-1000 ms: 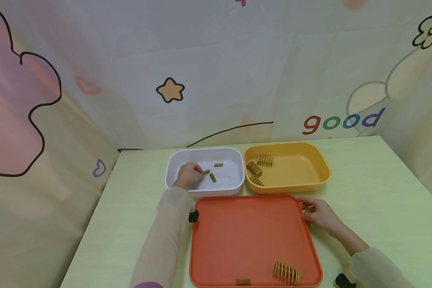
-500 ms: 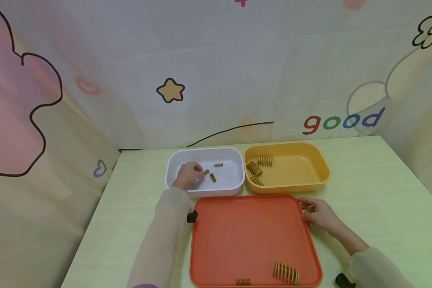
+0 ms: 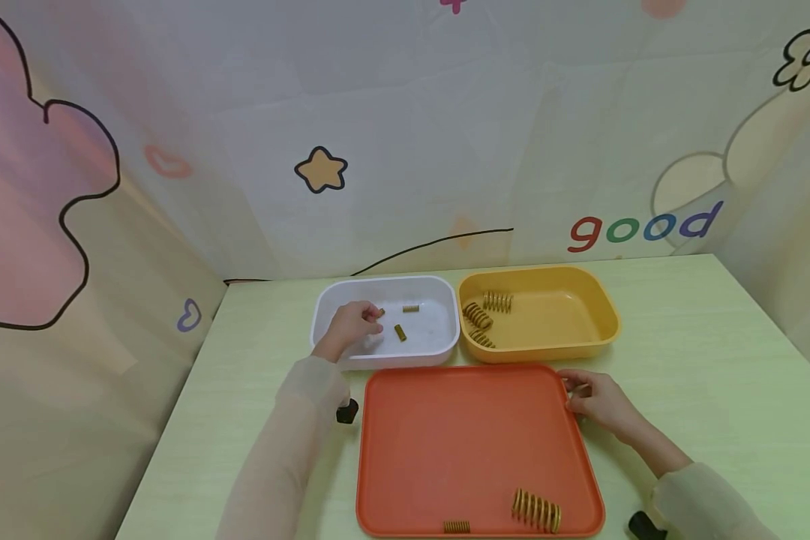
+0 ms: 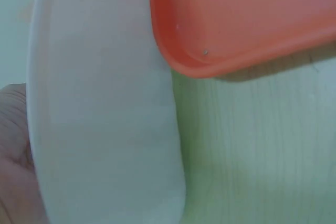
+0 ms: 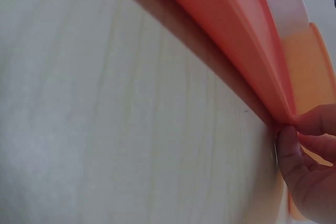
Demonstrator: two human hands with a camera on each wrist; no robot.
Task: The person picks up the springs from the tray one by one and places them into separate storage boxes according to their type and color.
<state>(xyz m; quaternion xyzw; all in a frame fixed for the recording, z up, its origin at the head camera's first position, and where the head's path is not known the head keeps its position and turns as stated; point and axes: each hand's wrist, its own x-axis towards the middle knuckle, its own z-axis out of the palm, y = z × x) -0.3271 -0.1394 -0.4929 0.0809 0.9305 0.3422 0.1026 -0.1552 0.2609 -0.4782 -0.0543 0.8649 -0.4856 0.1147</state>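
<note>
My left hand is over the white bin, pinching a small brass spring that is mostly hidden by the fingers. Two other small springs lie in that bin, one toward the back and one nearer the front. At the far right corner of the orange-red tray, my right hand grips the rim between thumb and fingers, which the right wrist view confirms. Near the tray's front edge rest a large coil spring and a small spring.
Right of the white bin stands a yellow bin with large springs at its left end, among them an upright-coiled one. Both bins sit behind the tray on a pale green table. A printed cloth hangs behind.
The left hand has risen slightly with the small spring, which has left its place on the bin floor. Its forearm has shifted left. My right hand keeps its hold on the tray.
</note>
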